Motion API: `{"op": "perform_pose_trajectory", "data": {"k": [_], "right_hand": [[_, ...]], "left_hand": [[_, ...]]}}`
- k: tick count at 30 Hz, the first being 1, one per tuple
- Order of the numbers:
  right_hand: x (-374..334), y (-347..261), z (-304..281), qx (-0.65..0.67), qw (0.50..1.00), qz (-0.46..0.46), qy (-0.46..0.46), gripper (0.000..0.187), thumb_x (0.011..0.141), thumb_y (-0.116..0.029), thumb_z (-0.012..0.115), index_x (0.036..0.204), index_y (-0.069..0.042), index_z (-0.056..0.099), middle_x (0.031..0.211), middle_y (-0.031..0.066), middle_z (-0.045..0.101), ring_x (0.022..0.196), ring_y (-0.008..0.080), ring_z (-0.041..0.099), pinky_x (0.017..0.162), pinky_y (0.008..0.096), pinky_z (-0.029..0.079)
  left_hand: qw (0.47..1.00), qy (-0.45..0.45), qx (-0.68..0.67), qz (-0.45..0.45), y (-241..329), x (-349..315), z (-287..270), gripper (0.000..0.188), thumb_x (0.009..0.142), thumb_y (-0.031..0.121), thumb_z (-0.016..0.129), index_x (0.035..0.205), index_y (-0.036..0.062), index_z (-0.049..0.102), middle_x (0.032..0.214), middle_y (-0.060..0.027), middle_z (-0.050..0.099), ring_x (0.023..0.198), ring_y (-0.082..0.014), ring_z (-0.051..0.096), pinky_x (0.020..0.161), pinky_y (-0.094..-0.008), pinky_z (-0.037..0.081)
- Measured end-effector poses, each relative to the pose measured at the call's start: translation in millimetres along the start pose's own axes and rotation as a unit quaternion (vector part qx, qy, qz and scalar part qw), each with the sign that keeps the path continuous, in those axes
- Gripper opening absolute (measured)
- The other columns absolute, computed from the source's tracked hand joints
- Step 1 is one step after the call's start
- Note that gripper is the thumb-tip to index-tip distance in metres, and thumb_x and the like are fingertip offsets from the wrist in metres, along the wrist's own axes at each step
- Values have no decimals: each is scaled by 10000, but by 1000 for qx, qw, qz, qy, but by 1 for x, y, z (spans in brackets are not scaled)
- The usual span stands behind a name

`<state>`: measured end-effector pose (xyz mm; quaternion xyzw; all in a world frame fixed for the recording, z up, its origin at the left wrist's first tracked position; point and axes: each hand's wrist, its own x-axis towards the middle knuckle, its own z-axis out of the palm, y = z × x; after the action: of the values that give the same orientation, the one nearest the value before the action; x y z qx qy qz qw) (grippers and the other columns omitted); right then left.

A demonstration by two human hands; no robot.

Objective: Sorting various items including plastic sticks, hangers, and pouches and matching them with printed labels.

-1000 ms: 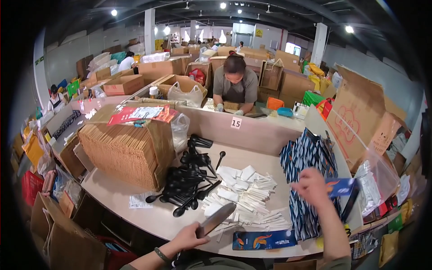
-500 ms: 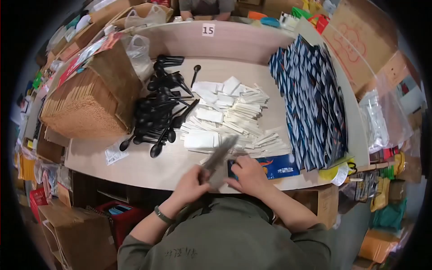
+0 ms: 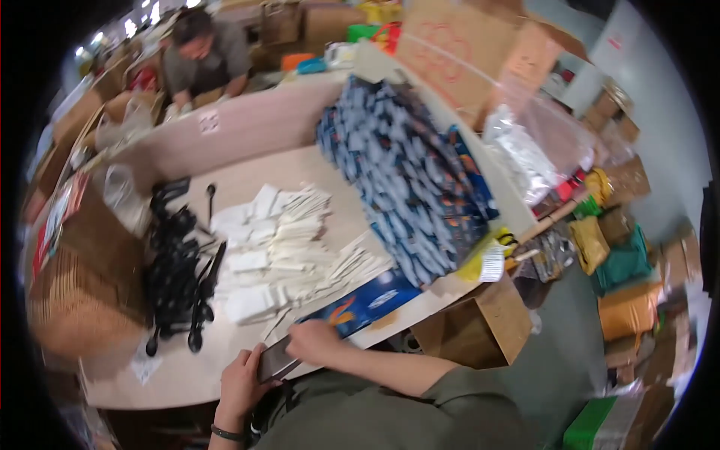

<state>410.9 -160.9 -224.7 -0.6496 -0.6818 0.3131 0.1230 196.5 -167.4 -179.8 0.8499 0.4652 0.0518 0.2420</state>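
Observation:
At the table's front edge my left hand [image 3: 241, 381] is closed on one end of a flat, dark grey, rectangular thing [image 3: 277, 360]; its kind does not show. My right hand [image 3: 313, 343], fingers curled, lies over the other end of it, against the near end of a blue printed packet [image 3: 375, 300]. What those fingers pinch is hidden. Beyond my hands lie white napkins [image 3: 251, 300] and thin white paper-wrapped strips [image 3: 300, 255]. Black plastic spoons [image 3: 180, 262] are heaped to their left. A long stack of blue packets [image 3: 405, 180] stands at the right.
A cardboard box of brown sheets [image 3: 90, 277] stands on the table's left. A low partition [image 3: 262, 124] borders the far side, with another person [image 3: 206, 56] behind it. A yellow item [image 3: 480, 262] sits at the right corner, above an open carton [image 3: 472, 330].
The view has swung right, so the table appears shifted left and tilted. The dark flat thing, raised and blurred before, is now lower, between my hands at the table edge.

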Motion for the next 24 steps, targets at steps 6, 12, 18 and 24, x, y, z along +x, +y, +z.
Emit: {"op": "perform_pose_trajectory", "data": {"k": [6, 12, 18, 24], "right_hand": [[-1, 19, -146, -172, 911, -214, 309, 96, 803, -193, 600, 769, -105, 583, 747, 112, 622, 685, 276, 629, 618, 423, 506], [5, 234, -379, -227, 806, 202, 508, 245, 839, -215, 616, 947, -1, 567, 898, 215, 648, 841, 401, 640, 733, 494, 513], [17, 250, -399, -226, 835, 237, 442, 235, 886, -168, 564, 1077, -33, 537, 904, 227, 649, 856, 388, 646, 745, 506, 515], [21, 211, -419, -246, 948, -51, 196, 328, 937, -348, 540, 923, -40, 654, 838, 179, 661, 747, 364, 641, 682, 422, 508]], "left_hand": [[988, 128, -43, 82, -1, 9, -3, 727, 672, 252, 819, 1293, 43, 505, 1277, -212, 489, 1156, -407, 487, 993, -458, 398], [962, 271, -38, -2, -36, 1, 15, 494, 766, 60, 681, 1232, 20, 522, 1230, -207, 495, 1155, -392, 489, 1010, -430, 382], [975, 223, 0, -7, -10, -5, 14, 389, 882, 201, 675, 1203, 13, 560, 1208, -232, 545, 1117, -406, 510, 965, -475, 412], [972, 229, -7, -55, -2, 15, 9, 389, 870, 185, 683, 1199, 14, 565, 1202, -225, 553, 1118, -407, 515, 965, -467, 415]]}}
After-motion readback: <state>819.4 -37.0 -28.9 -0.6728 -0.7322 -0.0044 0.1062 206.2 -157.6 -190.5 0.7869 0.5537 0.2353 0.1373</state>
